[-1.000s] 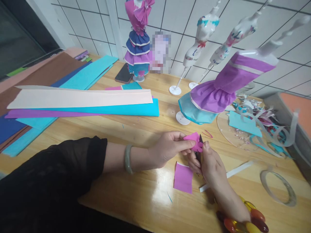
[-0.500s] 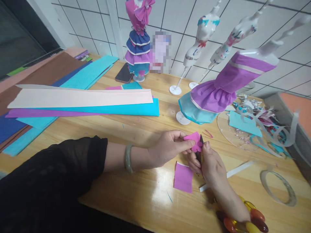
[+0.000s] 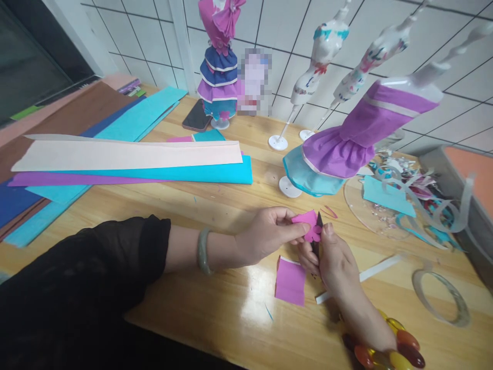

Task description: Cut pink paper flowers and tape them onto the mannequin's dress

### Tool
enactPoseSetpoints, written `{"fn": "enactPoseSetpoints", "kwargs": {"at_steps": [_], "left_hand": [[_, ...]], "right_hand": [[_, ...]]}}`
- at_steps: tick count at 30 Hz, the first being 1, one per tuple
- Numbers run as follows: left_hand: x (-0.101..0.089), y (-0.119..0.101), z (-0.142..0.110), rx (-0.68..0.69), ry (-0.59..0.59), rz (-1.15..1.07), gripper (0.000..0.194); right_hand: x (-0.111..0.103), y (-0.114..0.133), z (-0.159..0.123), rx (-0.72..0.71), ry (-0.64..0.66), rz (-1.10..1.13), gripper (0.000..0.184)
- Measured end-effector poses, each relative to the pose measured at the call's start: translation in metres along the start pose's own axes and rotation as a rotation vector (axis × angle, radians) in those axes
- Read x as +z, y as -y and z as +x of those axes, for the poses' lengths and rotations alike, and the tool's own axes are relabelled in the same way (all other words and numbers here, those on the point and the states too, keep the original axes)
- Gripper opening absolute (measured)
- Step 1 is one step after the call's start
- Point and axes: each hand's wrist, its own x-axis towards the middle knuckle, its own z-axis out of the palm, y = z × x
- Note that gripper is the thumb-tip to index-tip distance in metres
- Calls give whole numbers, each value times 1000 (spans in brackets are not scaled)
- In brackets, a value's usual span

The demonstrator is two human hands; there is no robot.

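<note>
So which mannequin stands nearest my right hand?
The mannequin in the purple dress with turquoise bottom tier; the other three stand farther back, nearer the wall.

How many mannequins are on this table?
4: the tiered-dress mannequin beside the phone; the left painted mannequin and right painted mannequin, side by side; the purple-dress mannequin in front of them. None seems hidden.

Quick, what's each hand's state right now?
Left hand: closed, pinching a small, thin bright-pink sheet.
Right hand: closed around a slim, dark, pointed tool.
</note>
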Motion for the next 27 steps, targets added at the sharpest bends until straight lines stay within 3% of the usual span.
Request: {"fn": "enactPoseSetpoints", "kwargs": {"at_steps": [19,27], "left_hand": [[-2,-8,4,13,16,111,15],[-8,-6,7,85,71,244,16]], "right_hand": [[-2,0,0,9,6,-45,52],[-8,-3,2,5,44,-60,55]]}}
